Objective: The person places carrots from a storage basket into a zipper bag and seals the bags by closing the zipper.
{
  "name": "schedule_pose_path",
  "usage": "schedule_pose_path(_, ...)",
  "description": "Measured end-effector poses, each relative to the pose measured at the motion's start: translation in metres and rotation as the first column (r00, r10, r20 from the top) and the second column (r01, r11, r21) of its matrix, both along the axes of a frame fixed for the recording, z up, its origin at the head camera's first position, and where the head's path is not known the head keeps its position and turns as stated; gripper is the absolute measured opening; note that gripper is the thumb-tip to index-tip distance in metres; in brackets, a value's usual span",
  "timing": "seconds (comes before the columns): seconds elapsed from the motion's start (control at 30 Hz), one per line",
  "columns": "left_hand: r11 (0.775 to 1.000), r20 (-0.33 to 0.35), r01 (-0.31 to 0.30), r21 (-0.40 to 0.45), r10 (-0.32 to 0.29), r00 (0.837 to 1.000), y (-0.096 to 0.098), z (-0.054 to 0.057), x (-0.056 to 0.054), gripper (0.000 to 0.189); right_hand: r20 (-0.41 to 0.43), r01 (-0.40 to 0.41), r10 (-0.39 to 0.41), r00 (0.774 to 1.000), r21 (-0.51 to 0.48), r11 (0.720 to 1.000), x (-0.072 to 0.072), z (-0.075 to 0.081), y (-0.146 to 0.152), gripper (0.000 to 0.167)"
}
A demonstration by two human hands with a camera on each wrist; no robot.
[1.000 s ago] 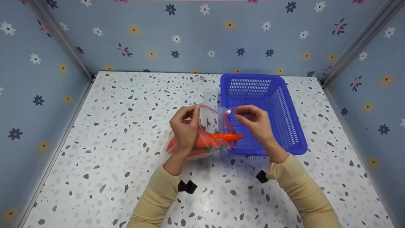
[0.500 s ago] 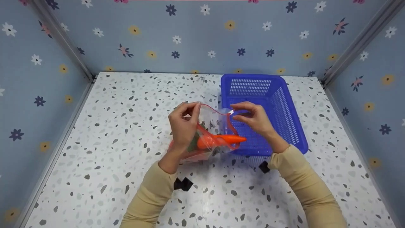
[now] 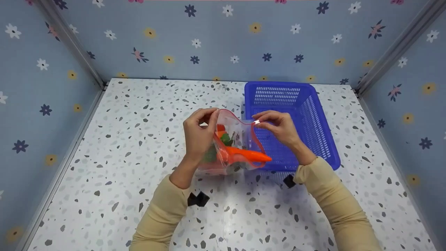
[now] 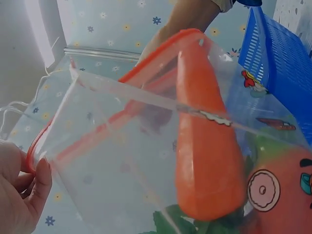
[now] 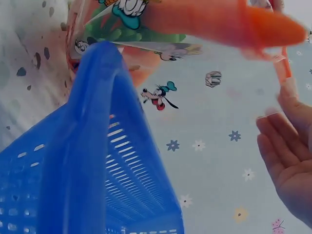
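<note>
A clear zip bag [image 3: 245, 134] with a red zip edge and cartoon prints stands on the table with its mouth spread open. My left hand [image 3: 199, 134] pinches the red edge at its left corner. At the opposite corner, my right hand [image 3: 281, 127] pinches the edge by the white zip slider [image 3: 256, 122]. An orange carrot [image 3: 249, 154] lies slantwise in the bag, its tip poking out of the mouth over the basket's rim. Beneath it in the left wrist view are green leaves [image 4: 170, 222] and another orange-red shape [image 4: 273, 195], seen through printed plastic.
A blue slotted basket [image 3: 322, 129] stands directly right of the bag, under my right hand. Flower-patterned walls [image 3: 216, 38] enclose the speckled table [image 3: 139, 115] at the back and sides. Black blocks [image 3: 202, 199] sit at both sleeve cuffs.
My right fingers have closed in on the slider corner. My left hand has shifted slightly left and up, widening the bag's mouth. The carrot's tip has dipped a little and moved right.
</note>
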State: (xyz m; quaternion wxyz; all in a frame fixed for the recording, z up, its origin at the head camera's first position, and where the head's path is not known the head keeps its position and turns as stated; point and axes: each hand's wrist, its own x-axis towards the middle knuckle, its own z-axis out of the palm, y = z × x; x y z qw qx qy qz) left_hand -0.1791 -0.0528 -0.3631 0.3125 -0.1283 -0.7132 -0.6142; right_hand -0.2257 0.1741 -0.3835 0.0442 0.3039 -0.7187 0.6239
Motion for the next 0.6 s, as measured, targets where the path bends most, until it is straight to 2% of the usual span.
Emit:
schedule_pose_path(0.1,1.0,0.016,0.0,-0.008,0.0,1.0,-0.004,0.002,0.0,0.016,-0.022,-0.037,0.035,0.999,-0.084,0.996,-0.004,-0.003,0.001,0.005)
schedule_pose_path(0.2,1.0,0.035,-0.005,-0.029,0.006,0.999,-0.007,0.005,0.0,0.017,-0.074,-0.043,0.034,0.997,-0.132,0.99,-0.005,-0.001,-0.002,0.006)
schedule_pose_path(0.37,0.998,0.067,0.021,-0.057,-0.017,0.998,-0.013,0.012,0.003,0.02,-0.14,0.065,-0.096,0.985,-0.213,0.975,-0.005,0.005,-0.008,0.005)
schedule_pose_path(0.6,0.991,0.105,0.031,-0.128,-0.017,0.994,-0.023,0.02,0.007,0.027,-0.09,0.229,-0.268,0.959,-0.311,0.922,-0.008,0.015,-0.022,0.005)
